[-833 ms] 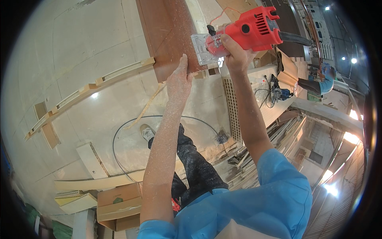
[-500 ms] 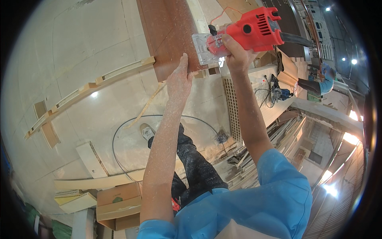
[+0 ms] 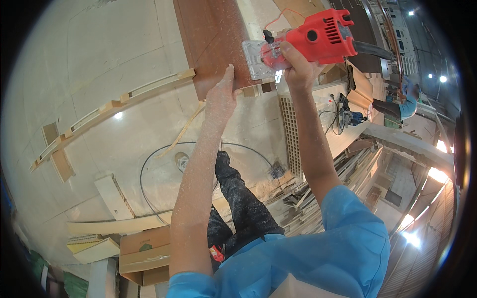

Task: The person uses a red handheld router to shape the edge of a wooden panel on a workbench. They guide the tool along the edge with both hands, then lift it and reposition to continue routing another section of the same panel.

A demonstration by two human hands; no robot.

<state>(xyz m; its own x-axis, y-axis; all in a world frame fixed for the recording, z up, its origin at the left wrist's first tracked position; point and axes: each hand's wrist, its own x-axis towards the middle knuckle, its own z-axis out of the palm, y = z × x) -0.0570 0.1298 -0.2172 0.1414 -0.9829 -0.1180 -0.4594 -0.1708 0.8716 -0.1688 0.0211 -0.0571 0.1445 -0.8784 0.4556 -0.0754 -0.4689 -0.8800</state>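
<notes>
My right hand (image 3: 301, 72) is wrapped around a red trim router (image 3: 323, 37) with a clear plastic base (image 3: 256, 58). The router lies tilted on its side, its base at the right edge of a reddish-brown wooden panel (image 3: 214, 42). A dark cable leaves its rear end. Stretched out, the fingers of my left hand (image 3: 221, 97) lie on the panel's near end, to the left of the router. Pale dust coats my left hand and forearm. The cutting bit cannot be made out.
Long wooden strips (image 3: 114, 110) lie to the left of the panel. A black hose or cord (image 3: 144, 174) loops on the floor by my feet. An open cardboard box (image 3: 144, 253) sits at lower left. At right are a blue power tool (image 3: 353, 118), piled offcuts (image 3: 323, 191) and another person (image 3: 408, 107).
The panel, the router and my right hand appear slightly farther right. My left hand has shifted a little left and up along the panel's end. My legs have shifted.
</notes>
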